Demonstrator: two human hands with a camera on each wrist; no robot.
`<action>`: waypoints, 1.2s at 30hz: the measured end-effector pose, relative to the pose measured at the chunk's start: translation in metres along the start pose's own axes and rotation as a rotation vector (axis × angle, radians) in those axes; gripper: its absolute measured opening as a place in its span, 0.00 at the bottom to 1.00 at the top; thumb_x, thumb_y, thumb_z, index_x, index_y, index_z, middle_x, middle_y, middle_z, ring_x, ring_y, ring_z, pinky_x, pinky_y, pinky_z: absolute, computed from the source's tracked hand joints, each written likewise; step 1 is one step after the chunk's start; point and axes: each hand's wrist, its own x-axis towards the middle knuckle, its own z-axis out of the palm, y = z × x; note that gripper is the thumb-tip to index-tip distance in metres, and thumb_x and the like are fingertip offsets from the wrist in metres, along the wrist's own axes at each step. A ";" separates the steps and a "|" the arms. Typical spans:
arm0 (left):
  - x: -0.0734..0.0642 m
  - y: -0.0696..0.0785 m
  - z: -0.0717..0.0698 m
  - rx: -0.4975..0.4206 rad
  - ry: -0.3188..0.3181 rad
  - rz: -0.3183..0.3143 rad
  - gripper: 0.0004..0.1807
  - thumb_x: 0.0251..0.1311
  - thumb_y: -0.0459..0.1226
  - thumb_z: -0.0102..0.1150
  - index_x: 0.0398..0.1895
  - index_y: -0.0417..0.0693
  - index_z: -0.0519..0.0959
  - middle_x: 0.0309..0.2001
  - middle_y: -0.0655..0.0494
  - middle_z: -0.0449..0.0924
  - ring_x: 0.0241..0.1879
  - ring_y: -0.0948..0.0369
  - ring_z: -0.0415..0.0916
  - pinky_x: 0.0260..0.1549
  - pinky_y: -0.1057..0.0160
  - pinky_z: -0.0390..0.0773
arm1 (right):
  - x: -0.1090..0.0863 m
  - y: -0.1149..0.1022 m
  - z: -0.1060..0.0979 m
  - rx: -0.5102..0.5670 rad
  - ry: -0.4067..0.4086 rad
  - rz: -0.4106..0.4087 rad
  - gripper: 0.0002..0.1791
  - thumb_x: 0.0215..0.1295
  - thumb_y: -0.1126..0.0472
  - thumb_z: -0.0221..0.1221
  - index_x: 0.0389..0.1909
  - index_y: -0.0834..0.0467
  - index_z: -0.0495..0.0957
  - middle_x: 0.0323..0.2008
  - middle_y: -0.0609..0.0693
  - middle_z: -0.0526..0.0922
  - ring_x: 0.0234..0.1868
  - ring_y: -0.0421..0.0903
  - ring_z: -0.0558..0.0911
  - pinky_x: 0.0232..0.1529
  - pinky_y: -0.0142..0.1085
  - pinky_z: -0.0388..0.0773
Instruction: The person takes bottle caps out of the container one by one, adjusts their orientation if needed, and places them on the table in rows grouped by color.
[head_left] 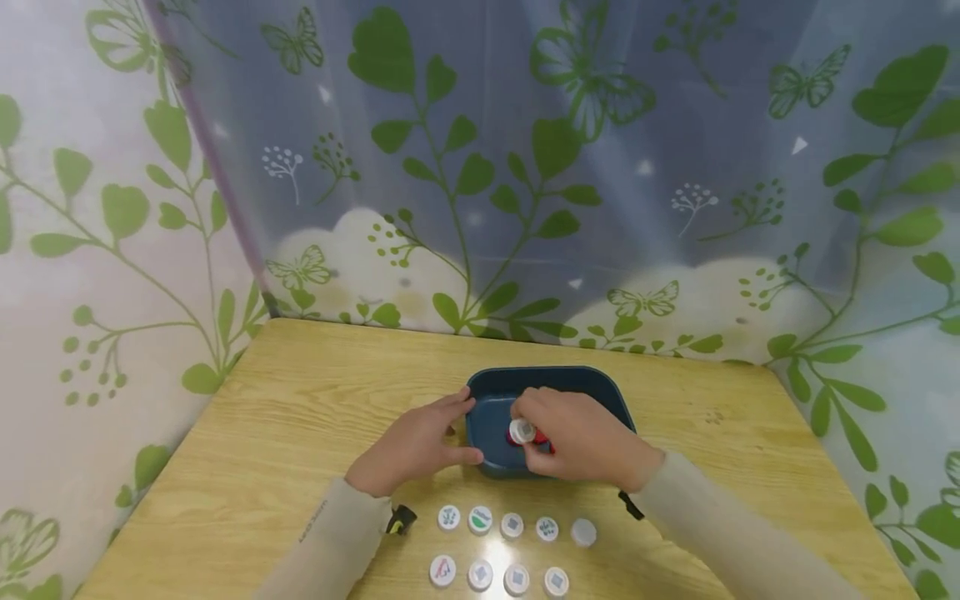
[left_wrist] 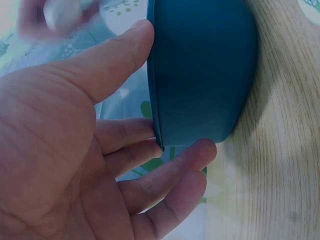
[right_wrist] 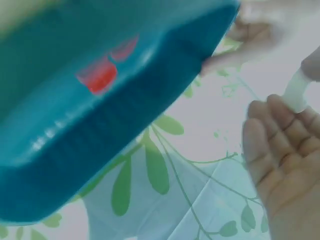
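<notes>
A dark blue plastic bin (head_left: 491,468) stands on the table with a few red pieces (right_wrist: 99,75) inside. My left hand (head_left: 416,442) grips its left end, thumb on the near side and fingertips at the far rim; in the left wrist view the thumb (left_wrist: 132,47) presses the rim and two lower fingers stand apart from it. My right hand (head_left: 581,433) is over the bin, pinching a round white bottle cap (head_left: 522,431) between thumb and fingers. This white cap (right_wrist: 296,92) also shows at the right edge of the right wrist view, partly hidden by the fingers.
Two rows of round white caps, several in all, lie near the table's front, among them a green-printed one (head_left: 481,520) and a plain one (head_left: 583,532). The wooden table (head_left: 337,367) meets a leaf-and-butterfly printed curtain (head_left: 480,242) at the back and sides.
</notes>
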 end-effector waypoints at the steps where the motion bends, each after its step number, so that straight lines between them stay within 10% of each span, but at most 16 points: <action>1: 0.000 0.000 0.000 0.002 0.001 0.003 0.48 0.61 0.60 0.69 0.79 0.50 0.65 0.81 0.55 0.54 0.60 0.56 0.80 0.66 0.49 0.72 | -0.012 -0.004 0.000 0.011 0.022 -0.041 0.11 0.63 0.59 0.64 0.44 0.48 0.75 0.35 0.37 0.75 0.29 0.33 0.69 0.31 0.29 0.72; 6: 0.000 0.001 0.001 -0.012 0.003 0.011 0.47 0.61 0.57 0.71 0.79 0.48 0.65 0.81 0.54 0.54 0.55 0.57 0.83 0.63 0.49 0.74 | -0.072 -0.016 0.015 0.027 0.014 -0.124 0.14 0.61 0.57 0.68 0.46 0.46 0.77 0.37 0.34 0.74 0.32 0.31 0.70 0.34 0.26 0.72; 15: 0.000 0.000 0.000 -0.005 0.013 0.009 0.47 0.60 0.58 0.72 0.78 0.49 0.66 0.81 0.54 0.56 0.57 0.57 0.82 0.64 0.49 0.73 | -0.132 -0.017 0.055 0.107 -0.181 0.009 0.07 0.70 0.48 0.66 0.42 0.42 0.78 0.33 0.31 0.70 0.31 0.28 0.66 0.32 0.22 0.68; 36: 0.002 -0.002 0.004 0.012 0.030 0.019 0.43 0.66 0.58 0.65 0.79 0.50 0.66 0.81 0.57 0.56 0.57 0.58 0.82 0.59 0.53 0.78 | -0.140 -0.010 0.058 0.172 -0.279 0.107 0.13 0.73 0.37 0.59 0.46 0.41 0.81 0.36 0.29 0.72 0.33 0.27 0.69 0.36 0.28 0.76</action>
